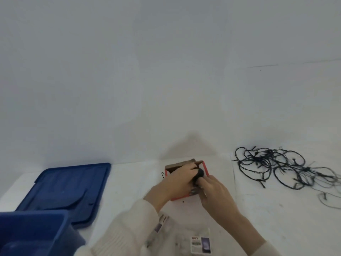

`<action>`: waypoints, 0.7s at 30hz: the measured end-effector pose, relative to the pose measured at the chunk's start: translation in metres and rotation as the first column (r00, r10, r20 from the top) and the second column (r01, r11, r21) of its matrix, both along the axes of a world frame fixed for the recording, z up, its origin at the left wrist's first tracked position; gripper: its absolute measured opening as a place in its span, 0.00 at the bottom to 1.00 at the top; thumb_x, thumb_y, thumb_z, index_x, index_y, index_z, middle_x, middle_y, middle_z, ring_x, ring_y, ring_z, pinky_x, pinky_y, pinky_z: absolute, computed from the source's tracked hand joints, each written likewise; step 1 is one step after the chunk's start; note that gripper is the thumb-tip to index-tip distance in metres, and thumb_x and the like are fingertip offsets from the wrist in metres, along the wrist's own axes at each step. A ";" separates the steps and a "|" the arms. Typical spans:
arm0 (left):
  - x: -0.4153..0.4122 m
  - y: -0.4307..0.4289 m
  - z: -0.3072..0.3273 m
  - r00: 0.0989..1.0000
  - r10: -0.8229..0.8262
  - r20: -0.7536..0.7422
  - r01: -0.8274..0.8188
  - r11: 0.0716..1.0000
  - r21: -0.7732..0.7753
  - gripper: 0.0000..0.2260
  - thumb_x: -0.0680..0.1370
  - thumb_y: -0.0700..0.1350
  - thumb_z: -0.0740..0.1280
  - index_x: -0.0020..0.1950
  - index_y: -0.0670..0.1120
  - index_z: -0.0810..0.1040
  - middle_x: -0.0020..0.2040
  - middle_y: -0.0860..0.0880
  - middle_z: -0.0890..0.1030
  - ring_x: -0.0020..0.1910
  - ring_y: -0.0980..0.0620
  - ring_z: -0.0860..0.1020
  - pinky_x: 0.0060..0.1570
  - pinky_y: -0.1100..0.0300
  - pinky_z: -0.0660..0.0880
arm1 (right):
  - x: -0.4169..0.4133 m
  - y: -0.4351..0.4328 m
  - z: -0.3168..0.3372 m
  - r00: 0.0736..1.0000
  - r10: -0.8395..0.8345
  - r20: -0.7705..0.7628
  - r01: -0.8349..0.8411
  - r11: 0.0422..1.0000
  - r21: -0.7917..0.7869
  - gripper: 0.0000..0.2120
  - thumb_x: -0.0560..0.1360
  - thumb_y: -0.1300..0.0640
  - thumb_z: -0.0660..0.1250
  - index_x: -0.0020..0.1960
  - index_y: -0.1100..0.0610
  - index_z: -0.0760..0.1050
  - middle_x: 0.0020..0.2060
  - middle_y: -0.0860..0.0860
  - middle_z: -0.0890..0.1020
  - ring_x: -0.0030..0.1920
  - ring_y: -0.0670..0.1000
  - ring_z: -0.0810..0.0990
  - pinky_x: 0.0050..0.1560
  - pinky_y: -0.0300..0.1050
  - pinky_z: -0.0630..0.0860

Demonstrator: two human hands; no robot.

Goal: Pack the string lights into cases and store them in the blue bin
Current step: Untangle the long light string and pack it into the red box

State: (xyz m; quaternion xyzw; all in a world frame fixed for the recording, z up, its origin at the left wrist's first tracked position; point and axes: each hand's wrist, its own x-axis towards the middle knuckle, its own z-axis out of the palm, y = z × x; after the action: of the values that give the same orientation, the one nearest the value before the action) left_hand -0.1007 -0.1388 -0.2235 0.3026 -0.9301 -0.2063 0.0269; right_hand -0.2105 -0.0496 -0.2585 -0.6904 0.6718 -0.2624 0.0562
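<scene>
**Pressing a bundle into the case**

We have both hands at the case (205,168), a small red-edged carton. Our left hand (177,180) grips it, fingers curled over the top and thumb on the near wall. Our right hand (215,196) pinches a dark bundle (199,174) of lights at the case's opening; we cannot tell how much is already inside.

A loose tangle (276,163) lies well right of the case on the table (276,218). The bin (36,230) stands near-left of the case, with its lid (70,187) flat to the left. Packets (200,242) lie just nearer us.

We judge the springy wire may pop back out when the pinch loosens. A thin loop (163,174) pokes out at the case's left and could jam the flap. Forcing the bundle could crush the carton.
</scene>
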 end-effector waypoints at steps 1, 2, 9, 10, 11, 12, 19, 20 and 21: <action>0.001 -0.002 0.000 0.998 0.000 0.057 -0.003 0.999 0.052 0.10 0.77 0.35 0.59 0.56 0.39 0.76 0.59 0.40 0.76 0.56 0.43 0.75 0.55 0.54 0.70 | 0.000 0.002 0.002 0.999 0.001 0.036 -0.001 1.000 0.005 0.05 0.68 0.66 0.64 0.40 0.58 0.76 0.37 0.51 0.81 0.38 0.53 0.79 0.35 0.41 0.74; 0.000 -0.005 0.001 0.989 0.011 0.145 -0.025 0.995 0.092 0.08 0.77 0.35 0.59 0.51 0.40 0.76 0.54 0.40 0.79 0.50 0.43 0.76 0.50 0.54 0.72 | 0.000 0.003 0.005 0.997 -0.007 0.083 0.009 1.000 -0.024 0.08 0.67 0.65 0.60 0.40 0.58 0.78 0.37 0.50 0.81 0.38 0.52 0.79 0.36 0.40 0.74; -0.009 -0.030 0.011 0.875 -0.051 0.481 -0.217 0.847 0.485 0.10 0.78 0.41 0.58 0.59 0.43 0.71 0.56 0.43 0.76 0.54 0.44 0.75 0.57 0.51 0.72 | 0.015 -0.020 0.035 0.998 -0.003 0.056 -0.010 0.971 0.240 0.06 0.75 0.61 0.54 0.51 0.57 0.67 0.48 0.54 0.77 0.41 0.53 0.71 0.39 0.43 0.62; -0.007 -0.032 0.016 0.894 -0.060 0.445 -0.256 0.746 0.615 0.08 0.78 0.39 0.59 0.57 0.42 0.71 0.51 0.43 0.76 0.50 0.45 0.76 0.54 0.52 0.73 | 0.014 -0.026 0.040 1.000 -0.004 -0.028 0.013 0.943 0.333 0.03 0.76 0.59 0.54 0.49 0.57 0.65 0.50 0.55 0.77 0.42 0.56 0.72 0.39 0.44 0.62; -0.005 -0.033 0.021 0.905 -0.066 0.419 -0.260 0.695 0.670 0.07 0.78 0.37 0.59 0.55 0.42 0.71 0.47 0.45 0.76 0.46 0.47 0.76 0.49 0.55 0.74 | 0.011 -0.031 0.044 0.996 0.008 -0.083 0.025 0.922 0.387 0.02 0.77 0.57 0.55 0.48 0.56 0.64 0.52 0.56 0.76 0.45 0.57 0.73 0.41 0.44 0.62; -0.003 -0.034 0.023 0.917 -0.062 0.393 -0.230 0.723 0.651 0.06 0.77 0.37 0.60 0.53 0.42 0.72 0.44 0.46 0.75 0.43 0.48 0.75 0.45 0.57 0.74 | 0.009 -0.037 0.048 0.993 0.023 -0.113 0.028 0.905 0.425 0.03 0.77 0.56 0.56 0.48 0.56 0.65 0.54 0.56 0.76 0.47 0.58 0.74 0.42 0.43 0.62; 0.025 -0.011 0.039 0.994 0.106 -0.003 -0.104 0.979 0.174 0.06 0.72 0.44 0.70 0.45 0.43 0.83 0.38 0.47 0.81 0.34 0.53 0.76 0.37 0.63 0.72 | 0.012 -0.055 0.046 0.944 0.118 -0.309 0.074 0.836 0.544 0.12 0.77 0.60 0.58 0.56 0.62 0.75 0.55 0.58 0.79 0.56 0.59 0.77 0.47 0.44 0.70; 0.035 -0.010 0.045 0.986 0.144 -0.089 -0.129 0.980 0.150 0.08 0.72 0.46 0.71 0.49 0.45 0.83 0.43 0.48 0.82 0.41 0.53 0.77 0.42 0.62 0.73 | 0.016 -0.057 0.044 0.939 0.125 -0.322 0.075 0.835 0.545 0.12 0.77 0.61 0.58 0.58 0.62 0.74 0.57 0.57 0.79 0.58 0.58 0.76 0.50 0.45 0.71; 0.044 -0.010 0.049 0.978 0.175 -0.116 -0.162 0.980 0.113 0.13 0.72 0.50 0.71 0.54 0.48 0.82 0.50 0.50 0.81 0.49 0.53 0.76 0.48 0.62 0.71 | 0.019 -0.060 0.043 0.937 0.125 -0.326 0.079 0.833 0.547 0.13 0.77 0.61 0.58 0.59 0.61 0.73 0.58 0.57 0.78 0.60 0.58 0.76 0.53 0.46 0.72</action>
State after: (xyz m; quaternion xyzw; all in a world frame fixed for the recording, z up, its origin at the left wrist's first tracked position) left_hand -0.0570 -0.1491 -0.1746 0.3680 -0.8857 -0.2693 0.0870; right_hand -0.1915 -0.1096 -0.2156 -0.6881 0.7092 0.0698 0.1366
